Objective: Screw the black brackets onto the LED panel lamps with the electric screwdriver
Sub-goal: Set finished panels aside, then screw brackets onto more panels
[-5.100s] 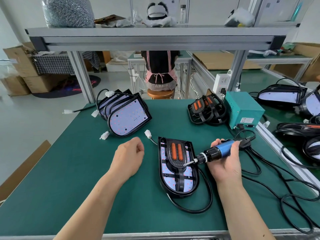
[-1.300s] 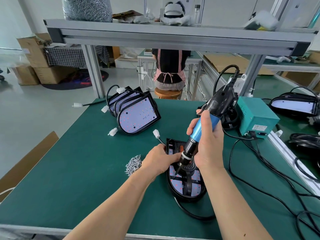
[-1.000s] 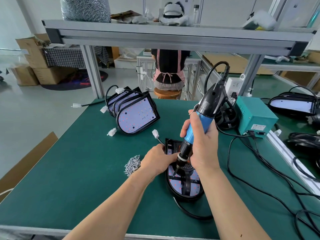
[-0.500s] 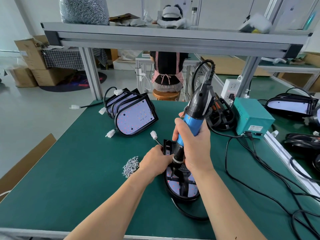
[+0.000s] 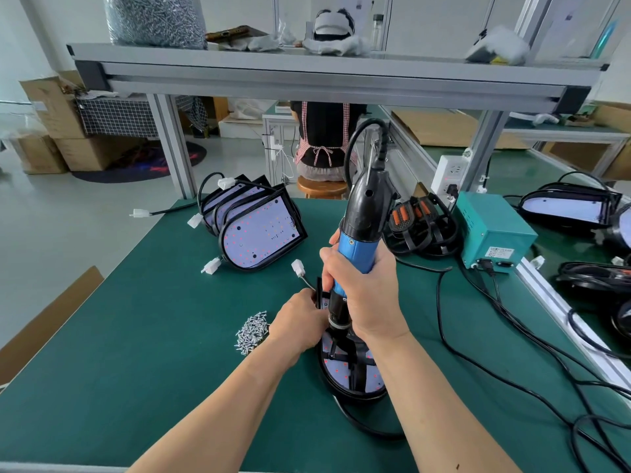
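Note:
An LED panel lamp (image 5: 351,378) lies flat on the green table (image 5: 136,336), a black bracket (image 5: 358,363) resting across its face. My right hand (image 5: 365,298) grips the blue and black electric screwdriver (image 5: 362,230), held almost upright with its bit down on the bracket's left side. My left hand (image 5: 300,326) presses on the lamp's left edge beside the bit, fingers curled. A small heap of silver screws (image 5: 252,331) lies just left of my left hand.
Several bare LED panels (image 5: 259,230) lean stacked at the back left. A pile of black brackets (image 5: 423,227) and a teal power box (image 5: 491,230) sit at the back right. Black cables (image 5: 512,353) trail over the table's right side. An overhead shelf (image 5: 324,73) spans the bench.
The screwdriver has swung from lying nearly flat to upright, bit on the bracket. My left hand has come from the bare table onto the lamp's edge. A heap of screws now lies beside it.

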`<state>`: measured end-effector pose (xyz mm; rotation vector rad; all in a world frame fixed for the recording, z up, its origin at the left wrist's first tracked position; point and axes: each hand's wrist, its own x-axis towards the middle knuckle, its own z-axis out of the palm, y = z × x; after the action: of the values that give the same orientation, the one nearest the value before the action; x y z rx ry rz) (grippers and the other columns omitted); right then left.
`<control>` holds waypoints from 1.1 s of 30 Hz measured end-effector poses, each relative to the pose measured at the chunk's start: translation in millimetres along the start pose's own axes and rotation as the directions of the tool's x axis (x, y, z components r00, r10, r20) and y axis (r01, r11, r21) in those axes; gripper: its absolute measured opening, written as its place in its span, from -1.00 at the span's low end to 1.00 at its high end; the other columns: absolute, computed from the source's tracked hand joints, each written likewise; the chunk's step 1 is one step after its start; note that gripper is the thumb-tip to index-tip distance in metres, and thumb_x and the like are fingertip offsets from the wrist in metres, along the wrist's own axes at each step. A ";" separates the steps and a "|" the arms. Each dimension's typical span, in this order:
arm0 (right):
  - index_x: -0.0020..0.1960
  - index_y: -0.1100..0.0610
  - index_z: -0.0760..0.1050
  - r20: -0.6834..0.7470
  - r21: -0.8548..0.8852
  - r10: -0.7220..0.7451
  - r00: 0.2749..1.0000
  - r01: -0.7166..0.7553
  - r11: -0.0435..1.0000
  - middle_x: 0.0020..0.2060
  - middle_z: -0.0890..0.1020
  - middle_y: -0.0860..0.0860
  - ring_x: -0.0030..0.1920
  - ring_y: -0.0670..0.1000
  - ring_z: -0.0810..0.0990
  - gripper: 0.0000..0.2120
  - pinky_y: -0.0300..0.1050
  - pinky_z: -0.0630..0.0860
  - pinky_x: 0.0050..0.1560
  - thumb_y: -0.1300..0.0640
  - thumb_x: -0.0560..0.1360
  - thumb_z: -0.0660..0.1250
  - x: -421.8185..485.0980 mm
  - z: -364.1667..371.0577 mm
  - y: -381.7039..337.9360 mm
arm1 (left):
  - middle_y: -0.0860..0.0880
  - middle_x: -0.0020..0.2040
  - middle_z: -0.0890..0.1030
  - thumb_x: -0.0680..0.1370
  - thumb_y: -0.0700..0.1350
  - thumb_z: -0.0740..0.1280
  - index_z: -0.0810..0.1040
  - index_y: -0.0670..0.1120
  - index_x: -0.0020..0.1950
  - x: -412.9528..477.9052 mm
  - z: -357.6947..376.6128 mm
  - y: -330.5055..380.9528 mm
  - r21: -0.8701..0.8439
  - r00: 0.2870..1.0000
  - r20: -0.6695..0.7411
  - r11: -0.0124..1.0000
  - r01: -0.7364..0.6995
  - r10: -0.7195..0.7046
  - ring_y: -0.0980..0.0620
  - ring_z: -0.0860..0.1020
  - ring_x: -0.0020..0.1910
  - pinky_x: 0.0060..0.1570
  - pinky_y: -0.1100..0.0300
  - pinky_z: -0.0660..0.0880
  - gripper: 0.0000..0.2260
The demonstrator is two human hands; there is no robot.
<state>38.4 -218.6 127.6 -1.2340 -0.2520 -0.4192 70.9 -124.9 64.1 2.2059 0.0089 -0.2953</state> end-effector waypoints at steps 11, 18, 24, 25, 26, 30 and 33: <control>0.04 0.21 0.51 0.114 0.037 0.052 0.992 -0.056 0.998 -0.43 0.50 0.08 -0.44 0.02 0.45 -0.79 -0.17 0.49 -0.31 0.33 0.42 0.37 -0.9 -7.0 -9.2 | -0.02 -0.23 0.57 0.29 0.08 0.24 0.46 -0.03 -0.10 1.6 -1.5 -4.2 -0.017 1.000 0.016 1.000 -0.002 0.003 -0.08 0.53 -0.23 -0.12 0.04 0.51 -0.73; -0.01 0.26 0.50 -0.005 0.085 -0.024 1.000 0.024 0.996 -0.49 0.47 0.11 -0.45 0.01 0.46 -0.84 -0.21 0.51 -0.29 0.35 0.41 0.37 -8.4 -8.6 -12.7 | 0.01 -0.13 0.64 0.15 0.21 0.31 0.51 0.03 -0.06 2.7 -3.3 -4.8 -0.082 0.999 0.030 0.997 -0.011 0.013 -0.02 0.61 -0.08 0.05 -0.03 0.59 -0.56; -0.02 0.18 0.51 -0.074 0.093 -0.068 0.995 0.075 0.993 -0.45 0.47 0.09 -0.45 0.02 0.45 -0.85 -0.22 0.47 -0.32 0.32 0.43 0.37 0.4 -16.3 -21.7 | 0.05 -0.18 0.64 0.06 0.35 0.29 0.52 0.02 -0.11 3.1 -2.7 -6.2 -0.112 1.000 0.010 0.994 -0.021 0.022 0.05 0.60 -0.15 -0.09 0.07 0.54 -0.44; -0.03 0.17 0.51 -0.122 0.107 -0.086 0.989 0.099 0.989 -0.46 0.47 0.09 -0.44 0.01 0.45 -0.86 -0.24 0.45 -0.32 0.31 0.44 0.38 5.1 -18.8 -25.9 | 0.07 -0.19 0.63 0.05 0.37 0.29 0.53 0.02 -0.11 3.4 -2.8 -6.7 -0.115 1.000 0.007 0.993 -0.024 0.025 0.08 0.60 -0.16 -0.15 0.10 0.52 -0.42; -0.03 0.16 0.50 -0.176 0.128 -0.093 0.980 0.116 0.985 -0.45 0.47 0.07 -0.44 0.00 0.45 -0.87 -0.24 0.44 -0.32 0.29 0.45 0.38 10.2 -23.2 -30.2 | 0.09 -0.19 0.64 0.05 0.38 0.31 0.54 0.03 -0.10 3.9 -2.5 -7.0 -0.125 1.000 0.008 0.992 -0.022 0.023 0.10 0.60 -0.17 -0.20 0.13 0.51 -0.42; -0.07 0.09 0.48 -0.365 0.287 0.038 0.930 0.074 0.955 -0.40 0.49 -0.01 -0.39 -0.05 0.45 -0.89 -0.26 0.44 -0.30 0.16 0.52 0.42 24.9 -55.9 -33.5 | 0.16 -0.22 0.69 0.14 0.36 0.47 0.59 0.05 -0.07 5.0 -1.2 -10.7 -0.184 1.000 0.019 0.983 -0.016 0.019 0.16 0.66 -0.18 -0.12 0.14 0.57 -0.47; -0.02 0.11 0.45 -0.505 0.459 0.249 0.826 0.013 0.888 -0.39 0.53 -0.05 -0.42 -0.10 0.50 -0.82 -0.28 0.49 -0.33 0.03 0.58 0.39 22.7 -86.4 -17.7 | 0.17 -0.20 0.71 0.16 0.33 0.49 0.60 0.06 -0.05 4.0 -1.1 -11.0 -0.202 0.999 0.026 0.979 -0.016 0.022 0.14 0.68 -0.14 0.06 0.04 0.61 -0.49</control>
<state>47.6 -309.2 124.7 -0.6268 0.2274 -0.5550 73.7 -117.7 55.3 1.9990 0.0026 -0.3010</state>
